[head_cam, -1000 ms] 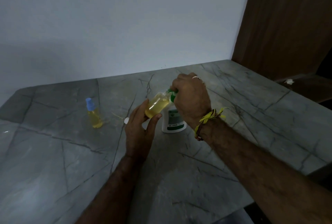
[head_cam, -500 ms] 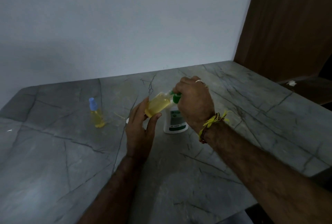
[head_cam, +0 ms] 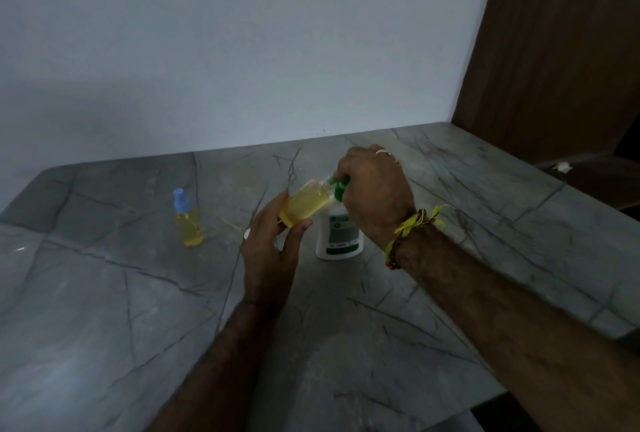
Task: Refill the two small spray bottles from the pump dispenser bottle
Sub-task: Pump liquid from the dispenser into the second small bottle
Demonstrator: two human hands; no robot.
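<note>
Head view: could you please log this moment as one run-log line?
left hand holds tilted open spray bottle | right hand on pump dispenser bottle | capped spray bottle apart

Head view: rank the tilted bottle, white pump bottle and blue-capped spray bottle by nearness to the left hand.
1. Tilted bottle, held in the left hand.
2. White pump bottle, just right of that hand.
3. Blue-capped spray bottle, standing alone far left.

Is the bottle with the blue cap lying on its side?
No, the bottle with the blue cap stands upright on the grey table, away from both hands.
</note>
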